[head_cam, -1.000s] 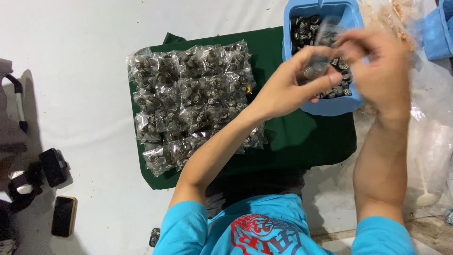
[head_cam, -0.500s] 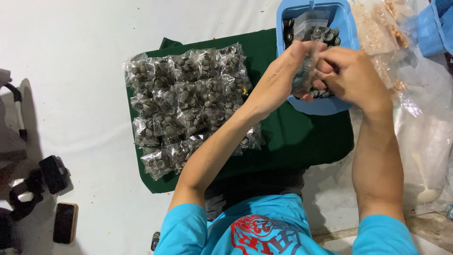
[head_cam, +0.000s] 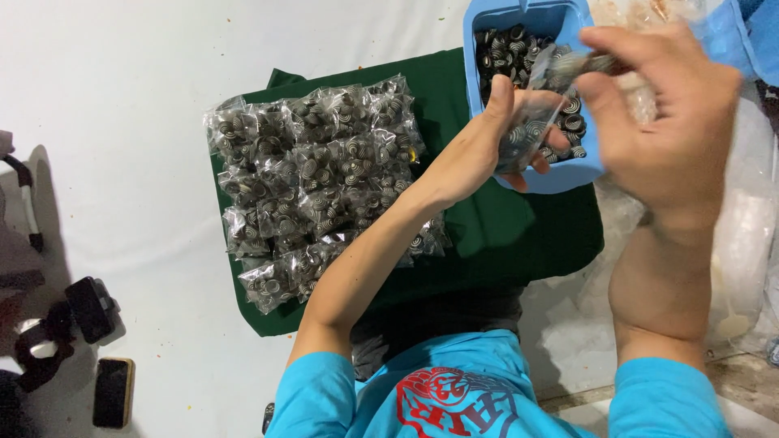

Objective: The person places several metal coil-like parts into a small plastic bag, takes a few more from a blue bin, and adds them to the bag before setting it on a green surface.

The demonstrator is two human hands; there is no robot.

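Left hand [head_cam: 487, 150] grips small clear plastic bag of striped dark beads [head_cam: 531, 130] over blue plastic tub [head_cam: 560, 174] | right hand [head_cam: 661, 122] pinches bag top | pile of filled clear bead packets [head_cam: 316, 174] on green cloth [head_cam: 519, 235] | black phone [head_cam: 112, 392] on white floor [head_cam: 105, 97]
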